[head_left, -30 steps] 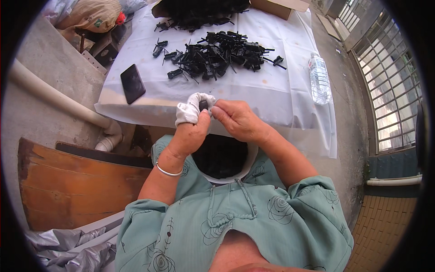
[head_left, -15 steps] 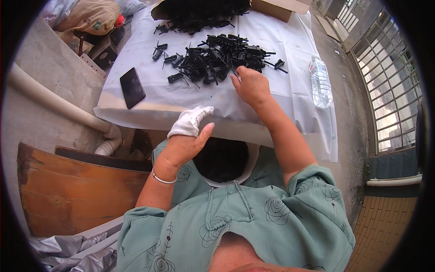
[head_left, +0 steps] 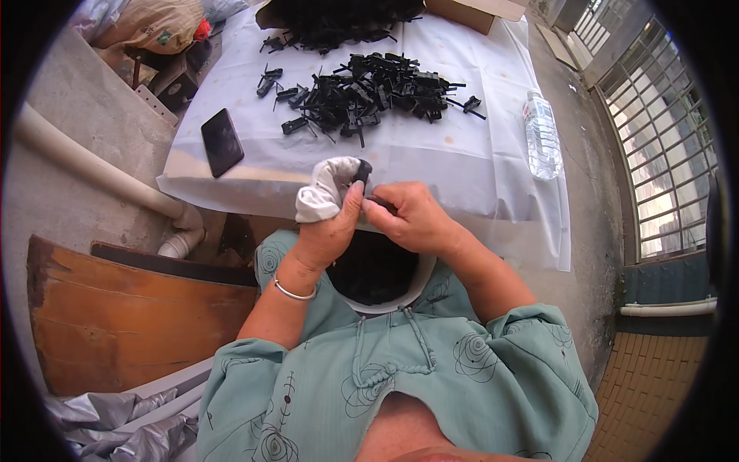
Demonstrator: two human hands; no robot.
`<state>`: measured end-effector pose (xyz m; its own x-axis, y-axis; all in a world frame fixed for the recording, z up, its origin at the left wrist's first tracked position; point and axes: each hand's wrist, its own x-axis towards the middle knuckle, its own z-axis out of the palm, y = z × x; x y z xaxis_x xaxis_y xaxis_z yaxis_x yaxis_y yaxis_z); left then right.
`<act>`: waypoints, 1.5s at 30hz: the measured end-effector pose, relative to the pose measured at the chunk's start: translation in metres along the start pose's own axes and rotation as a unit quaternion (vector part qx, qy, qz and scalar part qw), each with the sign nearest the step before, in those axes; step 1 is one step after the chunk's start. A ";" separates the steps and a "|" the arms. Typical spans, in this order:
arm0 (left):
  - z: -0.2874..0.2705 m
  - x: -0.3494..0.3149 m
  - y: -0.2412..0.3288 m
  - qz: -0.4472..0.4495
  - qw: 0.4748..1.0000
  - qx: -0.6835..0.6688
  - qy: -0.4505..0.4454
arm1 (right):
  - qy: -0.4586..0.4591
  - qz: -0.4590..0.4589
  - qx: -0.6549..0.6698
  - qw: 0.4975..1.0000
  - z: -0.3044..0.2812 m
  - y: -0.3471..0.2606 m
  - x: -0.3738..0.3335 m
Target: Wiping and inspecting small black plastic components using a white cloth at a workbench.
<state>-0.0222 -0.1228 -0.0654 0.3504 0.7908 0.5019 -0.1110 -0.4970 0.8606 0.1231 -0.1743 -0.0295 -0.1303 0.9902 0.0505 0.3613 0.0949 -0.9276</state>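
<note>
My left hand [head_left: 329, 202], its fingers in a white glove and the thumb bare, grips a small black plastic part [head_left: 363, 171] just over the table's near edge. Close against it, my right hand [head_left: 413, 215] is bare and closed, with its thumb and forefinger pinching a dark bit at the part's lower end; the fingers hide most of that bit. Beyond both hands lies a loose pile of similar black plastic parts [head_left: 377, 94] with thin stems. Below the hands, between my knees, a white bucket [head_left: 422, 283] holds a dark mass of black pieces [head_left: 373, 271].
The table [head_left: 262, 154] wears a white plastic sheet. On it are a phone [head_left: 222, 143] at left, a clear water bottle [head_left: 543, 137] at right, and a cardboard box [head_left: 462, 17] beside a larger black heap [head_left: 339, 19] at the far end. A pipe [head_left: 100, 165] runs along the left.
My right hand has come back from the pile toward me and met my left hand. A black plastic part now shows in the left hand, whose gloved fingers have curled around it.
</note>
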 end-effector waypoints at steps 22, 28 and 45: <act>-0.003 -0.005 0.020 0.042 0.979 0.200 -0.005 | 0.125 -0.111 -0.054 0.984 0.021 0.005 0.012; -0.006 -0.002 0.014 0.003 0.973 0.231 0.005 | 0.167 -0.089 0.019 0.982 0.035 0.019 0.026; -0.011 -0.010 0.006 -0.042 0.982 0.185 0.025 | 0.106 -0.020 0.101 0.989 0.043 0.022 0.026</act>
<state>-0.0361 -0.1296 -0.0647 0.2974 0.8463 0.4420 0.2649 -0.5179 0.8134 0.0879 -0.1505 -0.0648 0.0634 0.9872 0.1461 0.1643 0.1340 -0.9773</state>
